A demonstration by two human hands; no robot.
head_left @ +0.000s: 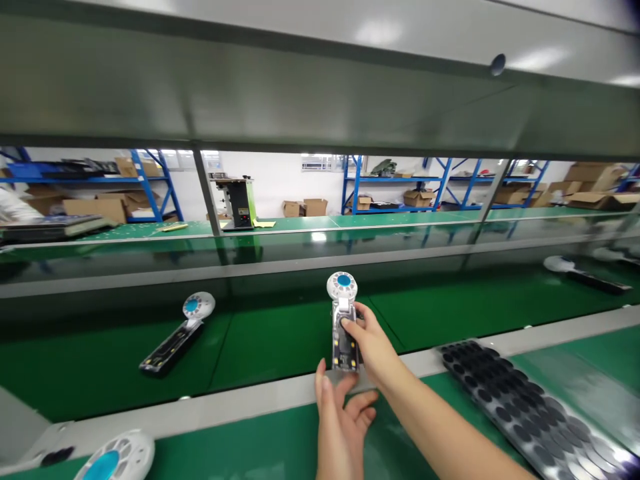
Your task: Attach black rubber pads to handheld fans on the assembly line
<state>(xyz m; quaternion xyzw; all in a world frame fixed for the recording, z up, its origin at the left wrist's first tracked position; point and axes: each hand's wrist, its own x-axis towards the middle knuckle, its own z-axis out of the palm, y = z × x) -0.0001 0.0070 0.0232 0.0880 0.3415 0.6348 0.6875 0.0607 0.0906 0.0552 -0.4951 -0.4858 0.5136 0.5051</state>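
A small hand-held fan unit with a white round head, blue centre and an open black body stands over the conveyor's near edge. My right hand grips its body, thumb pressed on the upper part. My left hand is below it, thumb against the unit's bottom end, fingers curled underneath. A second, similar unit lies flat on the green belt to the left. A third one lies on the belt far right.
A sheet of several dark round pads lies on the bench at right. A white fan head with blue centre sits at the bottom left. A grey rail borders the belt. Blue shelves with cartons stand behind.
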